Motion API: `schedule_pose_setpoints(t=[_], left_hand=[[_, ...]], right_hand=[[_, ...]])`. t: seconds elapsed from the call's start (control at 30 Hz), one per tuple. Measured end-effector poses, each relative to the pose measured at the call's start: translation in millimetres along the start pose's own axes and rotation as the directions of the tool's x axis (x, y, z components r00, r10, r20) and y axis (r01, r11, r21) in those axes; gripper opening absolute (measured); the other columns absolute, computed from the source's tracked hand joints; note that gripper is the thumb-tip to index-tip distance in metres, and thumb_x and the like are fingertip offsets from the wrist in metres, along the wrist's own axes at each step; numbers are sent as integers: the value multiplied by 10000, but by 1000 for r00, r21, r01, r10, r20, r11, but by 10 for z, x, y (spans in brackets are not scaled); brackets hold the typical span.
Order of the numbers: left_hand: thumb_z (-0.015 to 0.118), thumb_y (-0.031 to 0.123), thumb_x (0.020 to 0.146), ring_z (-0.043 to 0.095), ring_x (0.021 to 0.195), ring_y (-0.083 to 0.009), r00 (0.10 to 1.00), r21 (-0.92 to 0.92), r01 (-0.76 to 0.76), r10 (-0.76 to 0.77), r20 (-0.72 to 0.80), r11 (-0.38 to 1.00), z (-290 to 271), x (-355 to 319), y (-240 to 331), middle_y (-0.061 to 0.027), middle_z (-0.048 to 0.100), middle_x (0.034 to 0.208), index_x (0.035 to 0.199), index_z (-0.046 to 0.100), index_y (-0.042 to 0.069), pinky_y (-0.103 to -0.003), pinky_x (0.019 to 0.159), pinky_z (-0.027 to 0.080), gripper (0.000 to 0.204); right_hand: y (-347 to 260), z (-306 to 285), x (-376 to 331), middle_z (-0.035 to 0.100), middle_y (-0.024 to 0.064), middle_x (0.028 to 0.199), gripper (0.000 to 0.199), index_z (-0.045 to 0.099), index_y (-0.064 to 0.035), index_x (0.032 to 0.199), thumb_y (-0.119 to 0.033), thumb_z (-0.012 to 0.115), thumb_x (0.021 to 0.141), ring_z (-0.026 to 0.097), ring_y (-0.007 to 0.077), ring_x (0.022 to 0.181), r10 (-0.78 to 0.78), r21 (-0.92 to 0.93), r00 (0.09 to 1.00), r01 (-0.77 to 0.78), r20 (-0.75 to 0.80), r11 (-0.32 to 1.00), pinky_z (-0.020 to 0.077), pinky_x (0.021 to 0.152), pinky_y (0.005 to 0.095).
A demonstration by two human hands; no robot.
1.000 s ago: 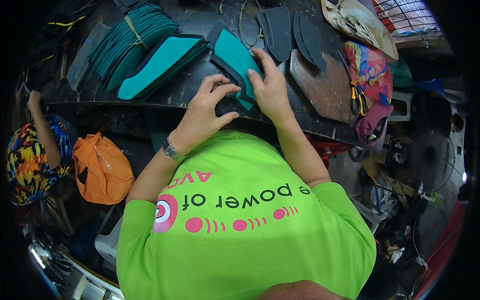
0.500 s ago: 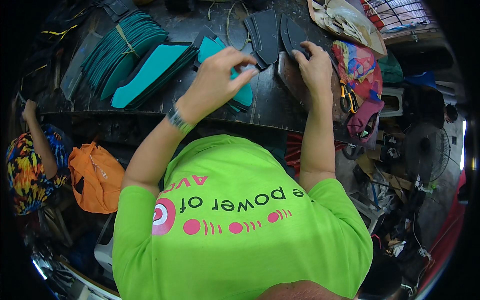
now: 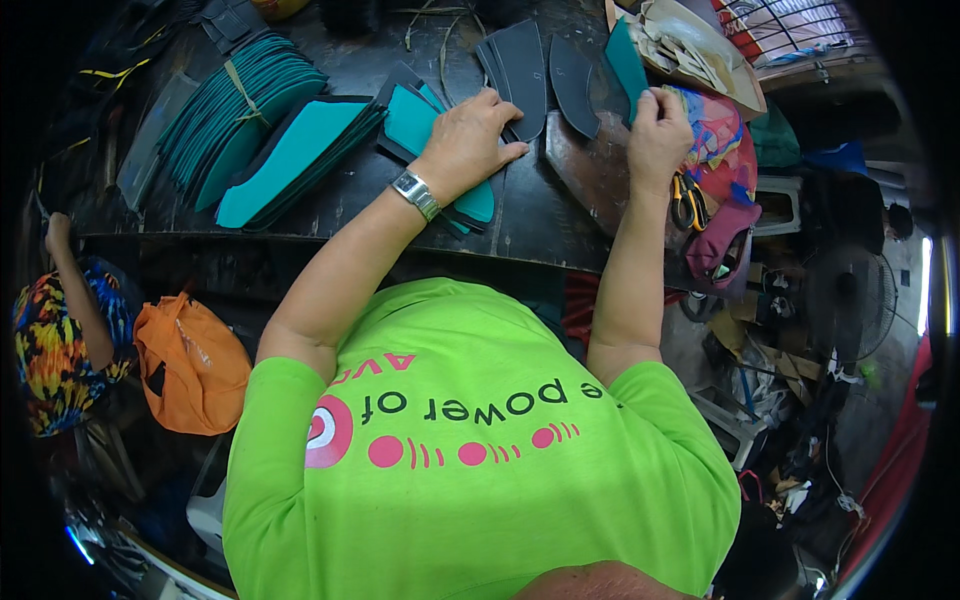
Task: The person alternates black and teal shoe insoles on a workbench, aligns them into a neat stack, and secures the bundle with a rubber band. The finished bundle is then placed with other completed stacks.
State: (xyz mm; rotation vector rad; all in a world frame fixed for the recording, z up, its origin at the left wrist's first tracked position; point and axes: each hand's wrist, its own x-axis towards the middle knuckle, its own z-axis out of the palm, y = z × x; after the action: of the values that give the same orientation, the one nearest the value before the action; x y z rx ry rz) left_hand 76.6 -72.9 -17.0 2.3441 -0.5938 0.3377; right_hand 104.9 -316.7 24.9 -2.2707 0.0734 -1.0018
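Observation:
My right hand [image 3: 660,138] is closed on the near end of a curved cut piece [image 3: 625,65], whose teal face shows as it stands raised above the table. To its left lies a dark curved piece [image 3: 571,86]. My left hand [image 3: 468,147] rests low over the table with thumb and forefinger apart, beside a small stack of dark cut pieces [image 3: 517,75]. Teal and black pieces [image 3: 408,118] lie partly under that hand and wrist. Its other fingers are partly hidden.
On the left are a tied bundle of teal pieces [image 3: 240,115] and a loose teal-topped stack [image 3: 290,155]. Right of my right hand are scissors [image 3: 688,203], a colourful cloth [image 3: 722,150] and an open paper bag of scraps [image 3: 690,45]. Another person's arm [image 3: 80,290] shows far left.
My right hand has lifted a curved piece and moved slightly right, turning its teal face into view. My left hand has lowered and its thumb and forefinger have spread apart.

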Motion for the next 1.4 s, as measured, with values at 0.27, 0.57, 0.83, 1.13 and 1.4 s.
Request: schedule_pose_setpoints(t=[0.27, 0.57, 0.83, 1.13, 1.4], left_hand=[[754, 258, 881, 680, 794, -278, 999, -132, -1, -5, -42, 991, 18, 5, -37, -100, 681, 899, 1029, 740, 59, -385, 730, 544, 248], [717, 158, 910, 696, 839, -300, 972, -242, -142, 89, -219, 960, 31, -34, -31, -119, 716, 936, 1005, 716, 42, -369, 730, 553, 150], [746, 155, 887, 690, 849, -282, 961, -264, -228, 173, -216, 937, -189, -98, 107, -98, 713, 937, 971, 717, 54, -359, 746, 551, 135], [799, 244, 834, 629, 828, -235, 972, -130, -69, 37, -231, 989, -645, -837, 145, -30, 690, 887, 881, 715, 88, -358, 740, 456, 183], [795, 225, 851, 595, 774, -211, 986, -98, 52, -67, -151, 994, -613, -843, 34, -19, 675, 826, 850, 694, 75, -358, 720, 412, 181]], right_hand=[[-411, 313, -298, 667, 54, 781, 172, 639, 14, 967, -156, 647, 985, 649, 127, 583, 341, 329, 793, -542, 505, 773, 490, 451, 254], [-615, 415, -287, 687, 181, 771, 224, 596, 31, 963, -181, 663, 938, 706, 228, 678, 208, -11, 860, -229, 466, 973, 546, 583, 361], [-539, 406, -392, 628, -13, 840, 307, 590, 6, 1252, -11, 646, 951, 551, 39, 728, 99, 508, 960, -225, 263, 831, 454, 659, 173], [-938, 264, -848, 489, -71, 755, 350, 598, 27, 1308, -97, 644, 984, 429, 21, 686, 73, 591, 757, -562, 649, 579, 370, 611, 192], [-949, 185, -875, 697, 211, 882, 327, 679, -8, 1202, -168, 691, 917, 686, 291, 768, 2, 193, 671, -216, 741, 957, 528, 724, 380]])
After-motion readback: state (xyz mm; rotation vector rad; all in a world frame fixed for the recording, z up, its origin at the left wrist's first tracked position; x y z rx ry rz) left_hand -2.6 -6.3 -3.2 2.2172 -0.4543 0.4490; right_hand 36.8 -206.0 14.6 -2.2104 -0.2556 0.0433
